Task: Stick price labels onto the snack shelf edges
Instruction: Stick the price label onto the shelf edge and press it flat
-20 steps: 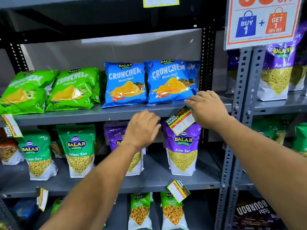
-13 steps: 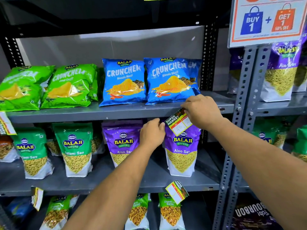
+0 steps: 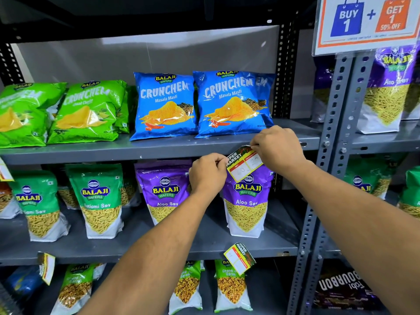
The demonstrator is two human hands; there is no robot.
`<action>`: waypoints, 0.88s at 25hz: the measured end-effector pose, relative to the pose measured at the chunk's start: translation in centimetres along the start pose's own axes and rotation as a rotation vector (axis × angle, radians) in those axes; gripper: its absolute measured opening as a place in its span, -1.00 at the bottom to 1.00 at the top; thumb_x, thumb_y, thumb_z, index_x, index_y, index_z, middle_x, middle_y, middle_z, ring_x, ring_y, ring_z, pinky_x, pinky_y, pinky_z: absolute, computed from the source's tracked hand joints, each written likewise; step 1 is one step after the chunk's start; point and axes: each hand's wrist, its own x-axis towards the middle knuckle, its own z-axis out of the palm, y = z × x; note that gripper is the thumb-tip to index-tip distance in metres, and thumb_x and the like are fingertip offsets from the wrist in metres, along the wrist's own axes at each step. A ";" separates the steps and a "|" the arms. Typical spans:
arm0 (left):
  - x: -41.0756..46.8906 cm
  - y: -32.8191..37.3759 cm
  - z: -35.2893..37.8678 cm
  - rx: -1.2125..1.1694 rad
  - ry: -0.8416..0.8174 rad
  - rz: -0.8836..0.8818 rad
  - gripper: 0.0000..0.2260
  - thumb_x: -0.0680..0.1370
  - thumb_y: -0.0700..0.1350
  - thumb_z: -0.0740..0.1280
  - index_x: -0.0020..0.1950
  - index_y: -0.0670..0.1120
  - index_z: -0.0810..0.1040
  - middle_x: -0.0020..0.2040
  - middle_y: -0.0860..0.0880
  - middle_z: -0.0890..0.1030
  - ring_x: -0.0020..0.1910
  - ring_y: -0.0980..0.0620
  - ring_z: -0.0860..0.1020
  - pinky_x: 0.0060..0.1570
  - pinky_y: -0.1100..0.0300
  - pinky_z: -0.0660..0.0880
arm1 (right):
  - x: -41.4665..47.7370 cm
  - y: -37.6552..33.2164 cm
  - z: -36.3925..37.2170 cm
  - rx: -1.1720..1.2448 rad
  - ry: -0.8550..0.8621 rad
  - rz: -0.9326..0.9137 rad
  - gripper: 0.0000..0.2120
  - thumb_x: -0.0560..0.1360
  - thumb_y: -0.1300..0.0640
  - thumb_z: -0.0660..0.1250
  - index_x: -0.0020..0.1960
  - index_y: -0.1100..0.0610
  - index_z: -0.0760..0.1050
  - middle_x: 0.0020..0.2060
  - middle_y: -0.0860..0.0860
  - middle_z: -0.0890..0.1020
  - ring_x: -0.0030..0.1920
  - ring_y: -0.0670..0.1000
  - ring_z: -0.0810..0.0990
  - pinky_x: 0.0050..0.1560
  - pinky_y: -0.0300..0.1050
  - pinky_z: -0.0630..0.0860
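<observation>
A red, green and yellow price label (image 3: 244,165) marked "Super Market" hangs tilted against the front edge of the grey upper shelf (image 3: 113,153). My right hand (image 3: 278,147) pinches its top right corner at the shelf edge. My left hand (image 3: 208,172) grips its lower left corner with closed fingers. Blue Crunchem bags (image 3: 231,103) stand on the shelf just above the label, and a purple Aloo Sev pouch (image 3: 247,205) stands behind and below it.
Green Crunchem bags (image 3: 86,112) lie at the upper left. Another label (image 3: 239,258) hangs from the lower shelf edge, and one more label (image 3: 46,267) hangs at the lower left. A perforated grey upright (image 3: 327,155) and a promo sign (image 3: 368,21) stand to the right.
My left hand has moved right and taken hold of the label's lower left corner. My right hand stays at the top corner. The camera has come closer to the shelf.
</observation>
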 end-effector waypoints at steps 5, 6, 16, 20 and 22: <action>-0.2 -0.4 -1.6 0.055 -0.016 0.119 -0.91 0.48 -0.02 0.38 -0.16 0.04 0.68 -0.19 0.03 0.73 -0.11 -0.10 0.63 -0.06 -0.04 0.56 | -2.7 0.1 0.7 0.185 -0.003 0.084 -0.86 0.51 0.03 0.30 -0.05 0.03 0.62 -0.11 0.05 0.68 -0.03 0.17 0.55 -0.08 0.04 0.47; 0.1 -0.2 -1.9 0.070 -0.009 0.138 -0.91 0.47 -0.01 0.39 -0.15 0.04 0.69 -0.17 0.02 0.73 -0.09 -0.11 0.63 -0.05 -0.04 0.56 | -2.9 -0.1 0.8 0.238 0.001 0.120 -0.87 0.51 0.04 0.30 -0.05 0.03 0.62 -0.10 0.05 0.68 -0.03 0.17 0.55 -0.08 0.04 0.49; 2.9 1.4 -2.9 0.378 0.133 0.307 -0.88 0.47 0.08 0.39 -0.10 0.08 0.67 -0.19 -0.02 0.69 -0.05 -0.16 0.49 -0.17 0.06 0.28 | -0.5 -1.0 0.4 0.325 0.008 0.375 -0.90 0.46 -0.04 0.37 -0.18 -0.08 0.64 -0.02 0.04 0.56 0.07 0.18 0.46 -0.05 0.11 0.46; 3.7 1.5 -2.7 0.460 0.109 0.322 -0.89 0.48 0.07 0.39 -0.11 0.07 0.66 -0.10 0.01 0.64 -0.02 -0.15 0.44 -0.16 0.07 0.21 | -0.1 -1.0 0.6 0.288 -0.023 0.390 -0.88 0.46 -0.08 0.36 -0.20 -0.09 0.62 -0.01 0.05 0.54 0.09 0.17 0.43 -0.02 0.16 0.45; 4.0 1.5 -2.7 0.486 0.098 0.309 -0.90 0.48 0.06 0.39 -0.14 0.07 0.65 -0.09 0.01 0.62 -0.01 -0.15 0.43 -0.14 0.06 0.21 | 0.1 -0.8 0.6 0.276 -0.018 0.386 -0.88 0.46 -0.09 0.35 -0.21 -0.10 0.61 -0.01 0.05 0.55 0.10 0.17 0.43 0.00 0.16 0.43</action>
